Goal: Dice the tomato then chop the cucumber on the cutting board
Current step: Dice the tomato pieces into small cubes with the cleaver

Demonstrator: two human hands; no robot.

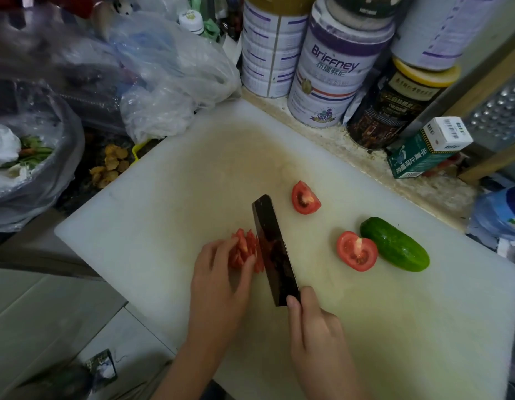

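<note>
At the back stand my Briffney tin [334, 70], a second white tin [268, 50] and a dark jar with a yellow lid [395, 105], with a green box [420, 157] just beside. Crumpled clear plastic bags [169, 76] sit to my left, and a further bag [48, 197] holds what may be vegetable scraps [31, 154].

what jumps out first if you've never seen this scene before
Mid-frame, the dark cleaver, gripped by the right hand, stands against the red tomato slices that the left hand holds steady. To its right on the white cutting board lie a tomato wedge, a tomato half and, beside the half, a whole green cucumber. Big tins crowd the back edge.
</note>
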